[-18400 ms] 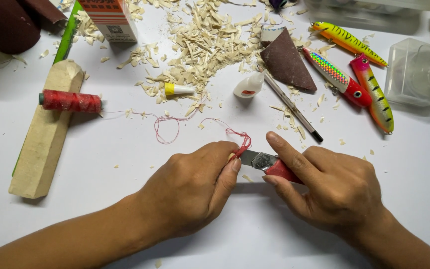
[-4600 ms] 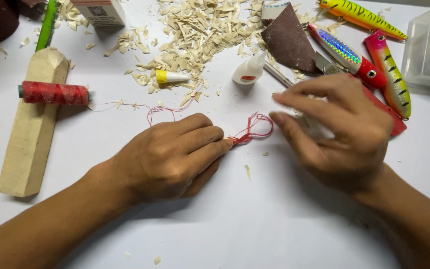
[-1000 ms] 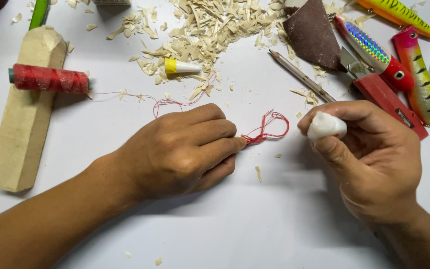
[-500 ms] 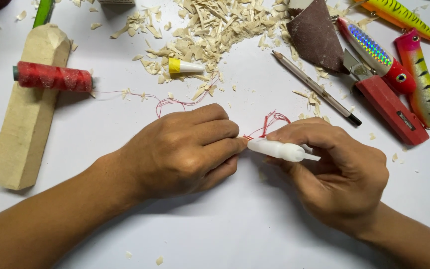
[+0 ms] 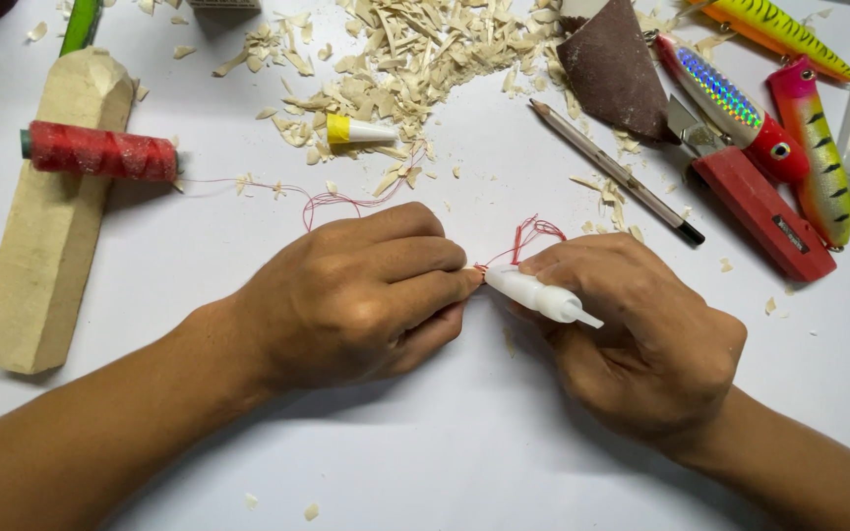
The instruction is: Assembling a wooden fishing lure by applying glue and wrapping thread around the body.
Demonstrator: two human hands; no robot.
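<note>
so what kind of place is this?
Likely a hobby bench for making fishing lures: wood shavings heaped on the white table, painted lures, a carved wood block, a red thread spool.

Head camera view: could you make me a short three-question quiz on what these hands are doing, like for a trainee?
1. True or false: the right hand holds a small white tube.
2. What does the left hand pinch at its fingertips? A) pencil B) red thread C) sandpaper
3. What does the red spool lie on?

Key
1. True; its tip points at the left fingertips.
2. B
3. Across the pale wooden block, left of the hands.
</note>
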